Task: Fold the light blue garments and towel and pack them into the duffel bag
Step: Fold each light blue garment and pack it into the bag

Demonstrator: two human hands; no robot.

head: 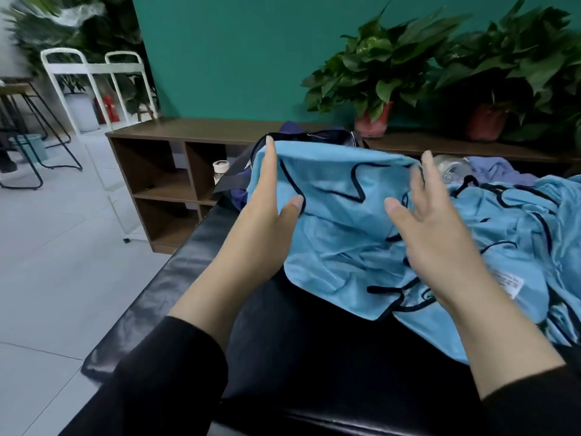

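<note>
Light blue garment point(339, 215) with dark piping lies bunched on my black tabletop point(176, 278). My left hand point(270, 199) pinches its edge near the duffel bag point(314, 135). My right hand point(430, 228) hovers over it, fingers spread, holding nothing.

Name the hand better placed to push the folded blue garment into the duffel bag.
Left, probably. The left hand already holds the garment beside the duffel bag; the right hand hovers open.

The white care label point(507, 283) on the light blue garment point(339, 234) is too blurred to read.
</note>
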